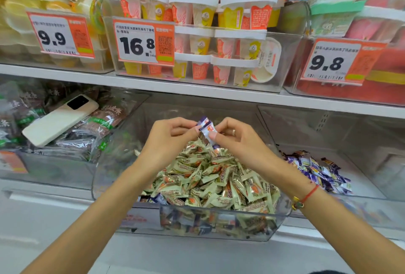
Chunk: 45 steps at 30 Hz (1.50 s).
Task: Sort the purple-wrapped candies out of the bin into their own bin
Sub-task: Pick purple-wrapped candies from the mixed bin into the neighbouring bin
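Note:
A clear bin [197,233] in the middle of the lower shelf is heaped with green-wrapped candies [219,177]. A purple one [158,198] pokes out near its front left. Above the heap, my left hand [169,136] and my right hand [235,137] meet, and both pinch purple-and-white wrapped candies [206,128] between fingertips and thumbs. To the right stands another clear bin [370,206] that holds a pile of purple-wrapped candies [317,171].
A white phone [59,120] lies on dark packets in the left bin [54,170]. The upper shelf [197,89] carries clear bins of pudding cups with orange price tags [145,42]. A white ledge runs along the front.

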{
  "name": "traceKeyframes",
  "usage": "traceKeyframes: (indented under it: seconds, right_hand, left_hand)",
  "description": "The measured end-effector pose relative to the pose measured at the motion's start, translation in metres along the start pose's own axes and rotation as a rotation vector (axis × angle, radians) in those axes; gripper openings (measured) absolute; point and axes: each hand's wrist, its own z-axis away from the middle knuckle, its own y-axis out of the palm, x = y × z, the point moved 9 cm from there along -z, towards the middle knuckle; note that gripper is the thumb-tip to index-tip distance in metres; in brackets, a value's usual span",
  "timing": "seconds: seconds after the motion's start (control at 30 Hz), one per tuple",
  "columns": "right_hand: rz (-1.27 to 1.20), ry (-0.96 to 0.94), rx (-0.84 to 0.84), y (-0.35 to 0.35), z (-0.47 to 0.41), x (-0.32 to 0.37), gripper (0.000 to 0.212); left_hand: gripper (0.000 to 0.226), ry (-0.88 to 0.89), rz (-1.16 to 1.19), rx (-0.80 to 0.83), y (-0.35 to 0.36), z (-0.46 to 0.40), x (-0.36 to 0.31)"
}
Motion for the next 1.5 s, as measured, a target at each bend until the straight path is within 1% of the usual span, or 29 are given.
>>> traceKeyframes:
  seconds: [0.07,0.13,0.23,0.3,0.37,0.43,0.47,0.53,0.57,0.6,0.7,0.77,0.83,0.9,1.0,1.03,1.07,1.13,1.17,1.23,1.27,1.3,1.4,1.5]
  right_hand:
    - [0.040,-0.018,-0.068,-0.014,0.014,-0.004,0.012]
    - [0.150,-0.068,-0.173,-0.037,0.035,-0.005,0.015]
    - [0.341,-0.114,-0.406,-0.089,0.066,-0.005,0.017]
    - [0.522,-0.089,-0.500,-0.123,0.077,-0.014,0.017]
    - [0.698,-0.001,-0.520,-0.152,0.076,-0.038,0.018]
    - [0.826,0.114,-0.498,-0.176,0.070,-0.072,0.010]
    - [0.859,0.195,-0.429,-0.182,0.066,-0.090,0.009]
    - [0.890,0.300,-0.192,-0.176,0.058,-0.120,0.028]
    - [0.907,0.307,-0.119,-0.172,0.056,-0.126,0.034]
    - [0.919,0.299,-0.094,-0.169,0.055,-0.127,0.036]
    - [0.846,0.182,-0.181,-0.164,0.057,-0.112,0.032]
    - [0.820,0.049,-0.246,-0.154,0.061,-0.088,0.028]
    - [0.800,-0.090,-0.272,-0.137,0.063,-0.058,0.025]
    - [0.770,-0.183,-0.250,-0.113,0.058,-0.029,0.024]
    - [0.742,-0.237,-0.158,-0.073,0.040,-0.002,0.020]
    - [0.746,-0.245,-0.124,-0.059,0.031,0.003,0.019]
    - [0.758,-0.249,-0.088,-0.046,0.022,0.006,0.018]
    - [0.789,-0.241,-0.008,-0.021,0.001,0.008,0.019]
    - [0.800,-0.237,0.032,-0.009,-0.010,0.008,0.020]
    - [0.824,-0.227,0.106,0.013,-0.031,0.008,0.022]
    - [0.843,-0.226,0.140,0.025,-0.041,0.007,0.023]
    - [0.861,-0.230,0.168,0.036,-0.051,0.007,0.023]
    - [0.894,-0.199,0.247,0.065,-0.081,0.001,0.026]
    - [0.934,-0.085,0.346,0.089,-0.109,-0.020,0.029]
  left_hand:
    - [0.007,0.027,-0.031,0.034,0.016,-0.001,0.002]
    - [0.014,0.070,-0.185,0.094,0.033,-0.004,0.009]
    - [0.029,0.134,-0.458,0.211,0.063,-0.009,0.012]
    - [0.043,0.222,-0.625,0.368,0.094,-0.008,0.008]
    - [0.052,0.280,-0.765,0.541,0.125,-0.002,0.010]
    - [0.054,0.275,-0.885,0.624,0.142,0.001,0.019]
    - [0.054,0.262,-0.921,0.631,0.144,0.000,0.023]
    - [0.055,0.244,-0.959,0.604,0.140,-0.003,0.028]
    - [0.056,0.243,-0.976,0.581,0.135,-0.006,0.030]
    - [0.057,0.245,-0.993,0.560,0.129,-0.008,0.031]
    - [0.057,0.251,-1.011,0.520,0.110,-0.008,0.035]
    - [0.056,0.266,-0.999,0.490,0.099,-0.002,0.035]
    - [0.058,0.264,-0.998,0.462,0.084,0.002,0.034]
    - [0.065,0.243,-1.034,0.447,0.068,0.005,0.034]
    - [0.082,0.219,-1.019,0.495,0.050,0.016,0.033]
    - [0.085,0.213,-0.970,0.482,0.043,0.020,0.031]
    - [0.085,0.206,-0.909,0.421,0.032,0.020,0.027]
    - [0.073,0.214,-0.836,0.206,0.000,0.016,0.020]
    - [0.063,0.229,-0.854,0.083,-0.018,0.014,0.017]
    - [0.039,0.275,-0.974,-0.168,-0.056,0.014,0.011]
    - [0.032,0.276,-1.024,-0.269,-0.073,0.015,0.011]
    - [0.031,0.253,-1.040,-0.338,-0.085,0.017,0.013]
    - [0.038,0.154,-0.995,-0.417,-0.100,0.024,0.022]
    - [0.041,0.130,-0.950,-0.456,-0.102,0.028,0.023]
